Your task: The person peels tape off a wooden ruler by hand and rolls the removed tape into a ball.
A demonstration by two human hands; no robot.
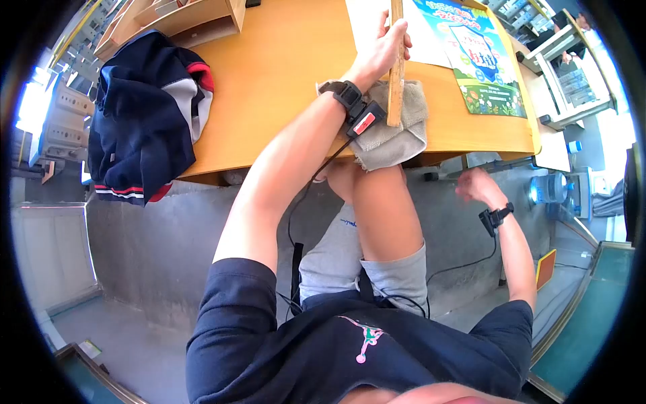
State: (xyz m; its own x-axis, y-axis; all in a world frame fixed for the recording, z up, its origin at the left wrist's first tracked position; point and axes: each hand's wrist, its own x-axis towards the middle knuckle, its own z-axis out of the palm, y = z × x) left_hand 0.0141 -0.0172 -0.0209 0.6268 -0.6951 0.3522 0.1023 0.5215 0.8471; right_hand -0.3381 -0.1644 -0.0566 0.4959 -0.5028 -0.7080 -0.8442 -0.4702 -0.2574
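Note:
My left hand is closed round a long wooden stick over the orange desk. The stick's near end lies over a folded grey-beige cloth at the desk's front edge, and its far end runs out of view at the top. A black strap with a small device and a cable is on my left wrist. My right hand hangs below the desk edge at the right, away from the stick; its fingers are blurred.
On the desk a dark jacket hangs over the left edge. A wooden organizer stands at the back left. White paper and a colourful poster lie at the right. Water bottles stand beyond the right side.

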